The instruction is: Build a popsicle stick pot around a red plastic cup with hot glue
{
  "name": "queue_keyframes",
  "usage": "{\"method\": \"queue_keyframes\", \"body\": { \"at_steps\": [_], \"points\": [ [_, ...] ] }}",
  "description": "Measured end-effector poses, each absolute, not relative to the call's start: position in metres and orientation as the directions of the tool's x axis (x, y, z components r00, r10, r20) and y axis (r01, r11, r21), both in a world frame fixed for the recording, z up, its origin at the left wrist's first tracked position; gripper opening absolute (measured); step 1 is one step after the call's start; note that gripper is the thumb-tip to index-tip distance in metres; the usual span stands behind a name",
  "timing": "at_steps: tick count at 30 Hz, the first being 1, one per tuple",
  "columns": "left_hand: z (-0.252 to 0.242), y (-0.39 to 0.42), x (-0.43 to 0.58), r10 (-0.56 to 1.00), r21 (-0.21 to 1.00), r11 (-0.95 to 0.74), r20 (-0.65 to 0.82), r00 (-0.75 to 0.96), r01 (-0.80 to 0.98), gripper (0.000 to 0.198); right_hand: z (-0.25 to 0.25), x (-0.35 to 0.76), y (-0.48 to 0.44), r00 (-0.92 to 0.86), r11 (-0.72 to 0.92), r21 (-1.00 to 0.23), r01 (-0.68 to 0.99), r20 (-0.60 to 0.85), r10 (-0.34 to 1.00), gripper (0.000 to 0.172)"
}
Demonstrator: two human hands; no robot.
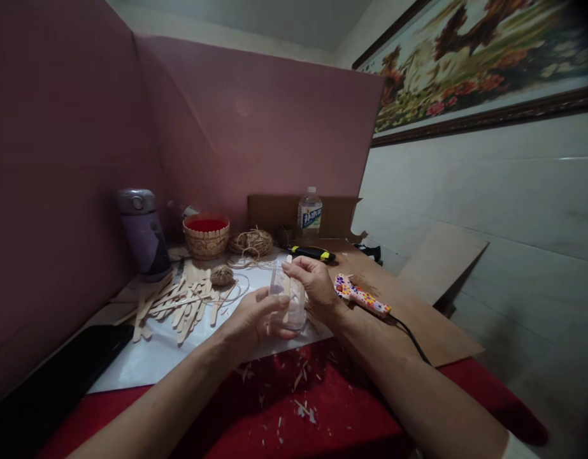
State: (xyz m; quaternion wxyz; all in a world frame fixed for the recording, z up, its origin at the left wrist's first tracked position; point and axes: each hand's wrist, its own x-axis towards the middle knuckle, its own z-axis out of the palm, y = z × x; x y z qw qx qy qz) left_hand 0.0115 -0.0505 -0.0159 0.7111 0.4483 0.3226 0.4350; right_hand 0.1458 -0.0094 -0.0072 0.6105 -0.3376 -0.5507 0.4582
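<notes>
Between my hands is a clear plastic container (297, 313), tilted over the near edge of the white sheet. My left hand (256, 313) grips its lower left side, thumb across the front and fingers underneath. A pale craft stick (288, 259) lies lengthwise along the container's front face. My right hand (317, 284) pinches the stick near its upper end, against the container; whether the stick is stuck on cannot be seen. A patterned glue gun (363, 296) lies on the cardboard just right of my right hand. Loose craft sticks (186, 306) are heaped to the left.
Behind stand a purple flask (143, 239), a stick-trimmed pot (206, 239), coiled twine (250, 242) and a plastic bottle (309, 213). A small twine ball (222, 275) and a yellow-black cutter (313, 254) lie nearer. A black cord (413, 338) trails right. Wood scraps (303, 408) litter the red cloth.
</notes>
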Motion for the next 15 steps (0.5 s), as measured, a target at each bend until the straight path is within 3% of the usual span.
{"method": "queue_keyframes", "body": {
  "at_steps": [8, 15],
  "points": [
    [-0.0163, -0.0486, 0.0084, 0.941, 0.942, 0.117, -0.004, 0.337, -0.315, 0.062, -0.0009, 0.146, -0.0155, -0.051, 0.314, -0.899, -0.306, 0.344, 0.937, 0.048],
    [-0.0175, -0.0469, 0.0066, 0.956, 0.972, -0.039, 0.104, 0.276, -0.23, 0.062, -0.0007, 0.148, -0.0179, -0.028, 0.538, -0.829, -0.153, 0.547, 0.836, 0.031]
  ]
}}
